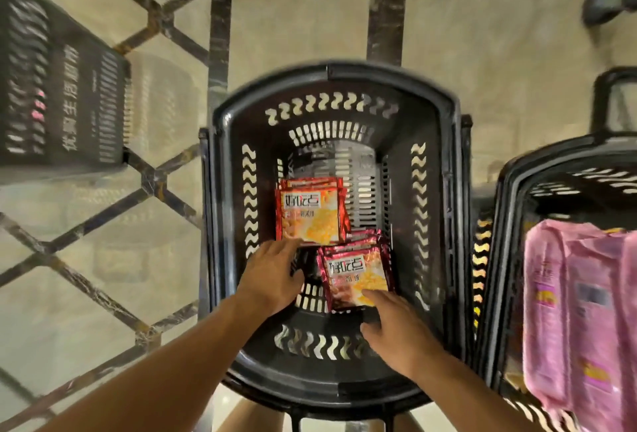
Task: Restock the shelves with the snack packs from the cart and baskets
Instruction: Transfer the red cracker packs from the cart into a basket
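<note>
A black plastic basket (448, 224) stands on the floor below me. Inside lie two small stacks of red and yellow snack packs: one stack (312, 214) further in, the other (356, 274) nearer and to the right. My left hand (272, 274) reaches into the basket, fingers spread, with its fingertips touching the lower edge of the far stack. My right hand (396, 328) is also inside, fingers apart, with fingertips on the lower edge of the near stack. Neither hand has closed around a pack.
A second black basket (510, 211) at the right holds pink snack packs (579, 321). Another dark basket (69, 104) with white lettering stands at the left. The tiled floor (293, 0) has dark lattice lines. A dark wheel-like object (610, 0) shows at the top right.
</note>
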The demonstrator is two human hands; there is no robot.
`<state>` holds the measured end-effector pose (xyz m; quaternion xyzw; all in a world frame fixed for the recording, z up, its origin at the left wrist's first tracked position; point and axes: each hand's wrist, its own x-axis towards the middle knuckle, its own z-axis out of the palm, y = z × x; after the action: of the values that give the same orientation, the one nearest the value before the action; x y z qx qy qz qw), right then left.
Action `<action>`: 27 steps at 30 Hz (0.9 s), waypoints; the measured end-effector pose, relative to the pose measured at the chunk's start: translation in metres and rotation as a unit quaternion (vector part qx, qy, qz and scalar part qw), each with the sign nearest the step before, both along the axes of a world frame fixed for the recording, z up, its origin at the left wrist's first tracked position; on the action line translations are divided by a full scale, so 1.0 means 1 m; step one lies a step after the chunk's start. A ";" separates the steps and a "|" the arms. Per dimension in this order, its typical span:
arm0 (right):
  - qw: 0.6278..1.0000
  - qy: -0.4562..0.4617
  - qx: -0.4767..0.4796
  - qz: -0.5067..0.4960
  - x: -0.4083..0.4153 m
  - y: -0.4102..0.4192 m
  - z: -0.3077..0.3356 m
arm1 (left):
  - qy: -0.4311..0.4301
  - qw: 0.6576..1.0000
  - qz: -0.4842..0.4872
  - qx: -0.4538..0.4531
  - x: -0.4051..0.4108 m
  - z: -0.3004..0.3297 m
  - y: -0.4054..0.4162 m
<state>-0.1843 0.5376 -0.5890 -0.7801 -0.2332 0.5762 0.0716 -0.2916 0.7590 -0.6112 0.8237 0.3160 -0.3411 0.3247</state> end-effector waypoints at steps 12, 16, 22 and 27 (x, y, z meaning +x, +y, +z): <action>0.991 -0.103 0.066 -0.050 0.031 0.032 0.302 | -0.212 0.965 -0.138 0.074 0.000 0.323 0.043; 0.983 -0.106 0.091 -0.118 0.015 0.024 0.388 | -0.184 0.972 -0.135 0.049 -0.004 0.428 0.057; 0.973 -0.137 0.104 -0.155 -0.024 -0.001 0.479 | -0.251 0.954 -0.153 0.052 -0.037 0.497 0.059; 0.968 -0.169 0.108 -0.154 -0.044 -0.027 0.516 | -0.194 0.951 -0.226 0.087 -0.042 0.535 0.043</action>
<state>-0.2281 0.5106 -0.0732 -0.8802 -0.1801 0.3896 0.2027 -0.3336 0.8021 -0.0767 0.9489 0.0804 -0.2103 0.2212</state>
